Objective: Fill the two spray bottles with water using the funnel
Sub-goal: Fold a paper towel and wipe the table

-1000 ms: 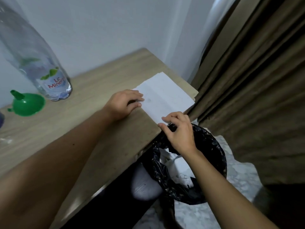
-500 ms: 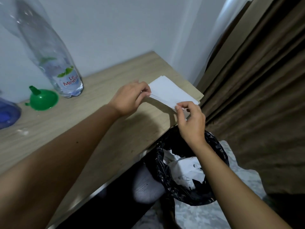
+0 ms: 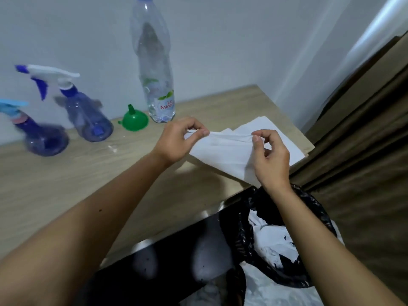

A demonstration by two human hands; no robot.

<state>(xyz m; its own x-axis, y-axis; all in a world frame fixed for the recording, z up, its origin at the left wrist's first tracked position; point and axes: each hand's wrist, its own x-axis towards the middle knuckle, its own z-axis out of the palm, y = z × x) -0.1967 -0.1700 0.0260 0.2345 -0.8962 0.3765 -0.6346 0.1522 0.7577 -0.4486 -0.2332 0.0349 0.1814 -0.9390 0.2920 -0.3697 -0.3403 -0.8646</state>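
While both spray bottles stand capped on the table (image 3: 66, 184), we see from the head view our left hand (image 3: 176, 142) and right hand (image 3: 270, 160) each pinching a white tissue (image 3: 223, 153) above its right end. The near bottle (image 3: 88, 115), the far-left bottle (image 3: 37, 135), the upturned green funnel (image 3: 134, 121) and the nearly empty water bottle (image 3: 155, 62) stand untouched, so we judge filling done and wiping left.

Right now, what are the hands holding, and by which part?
Both hold one white tissue above the table: the left hand pinches its left top corner, the right hand its right top corner.
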